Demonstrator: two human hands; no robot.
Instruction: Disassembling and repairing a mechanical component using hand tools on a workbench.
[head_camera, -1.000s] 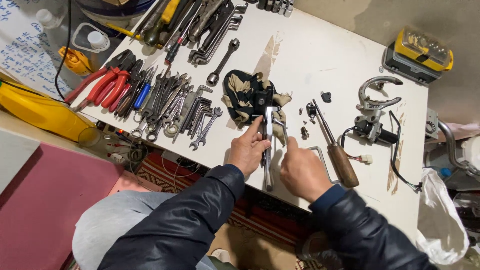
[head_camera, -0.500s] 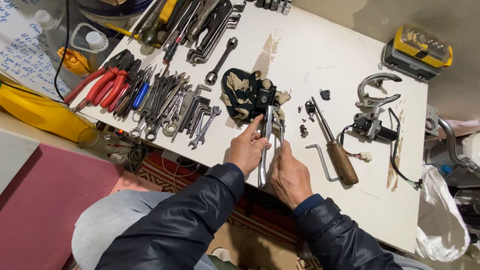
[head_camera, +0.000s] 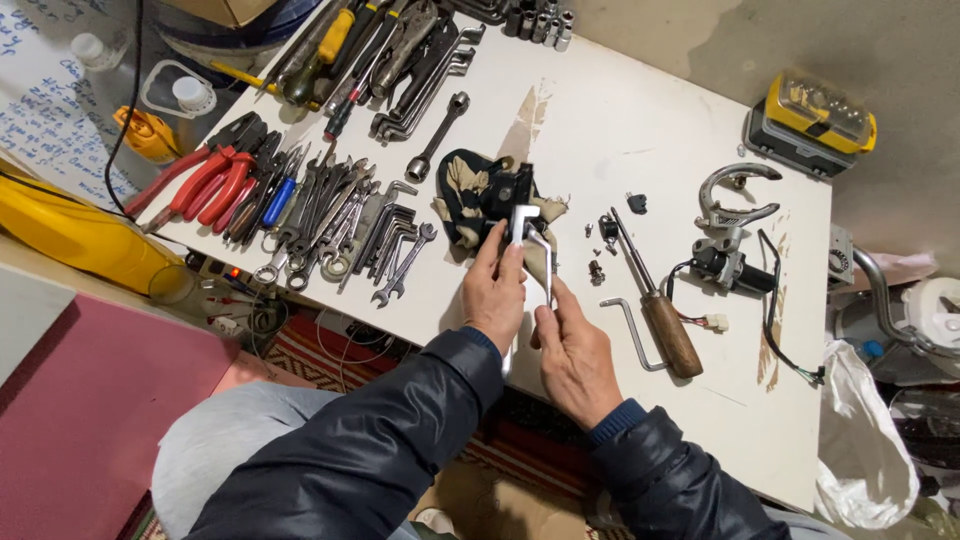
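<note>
My left hand grips a silver metal lever part whose top end sits against a small black assembly lying on a dark patterned rag. My right hand pinches a thin L-shaped metal key just right of the lever, its tip up near the lever's head. Both hands meet over the white table's front edge.
Spanners and hex keys and red-handled pliers lie to the left. A wooden-handled screwdriver, small screws, an L-shaped rod and a wired black part with a curved bracket lie to the right. A yellow case sits at the far corner.
My right hand has drawn in closer to my left and now holds the thin key upright beside the lever. My left hand stays on the lever.
</note>
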